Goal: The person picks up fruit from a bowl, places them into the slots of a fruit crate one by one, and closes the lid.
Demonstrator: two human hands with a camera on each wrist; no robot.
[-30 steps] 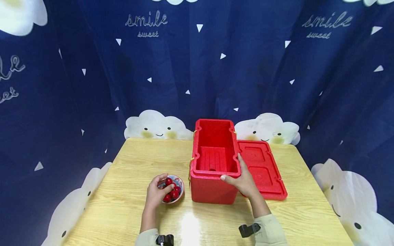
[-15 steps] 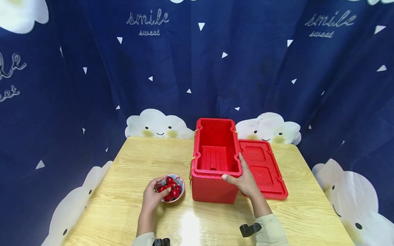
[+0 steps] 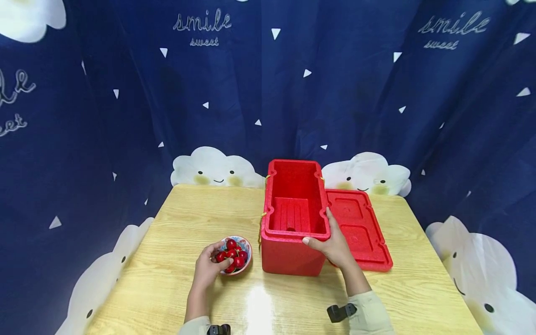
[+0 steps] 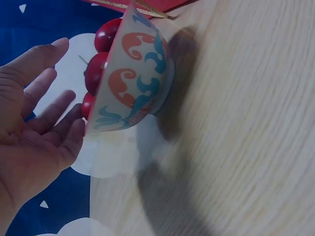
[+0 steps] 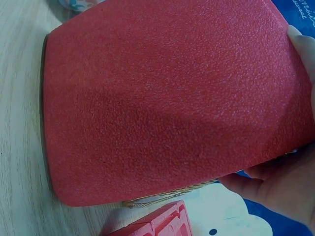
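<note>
Behind the red box (image 3: 289,253), the curtain (image 3: 234,74) reads "smile sweet".

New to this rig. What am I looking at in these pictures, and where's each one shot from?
No robot here: these are a person's two bare hands. The wide picture comes from a head-worn camera looking forward and down. The two close-ups come from a camera on each wrist, so they look tilted.

On the wooden table stand a patterned bowl of cherries and an open red box. A flat red panel, apparently its lid, lies to the right of the box.

The left hand is at the bowl, fingers loosely bent beside the cherries; I see nothing gripped. The right hand holds the box by its near right corner.
</note>
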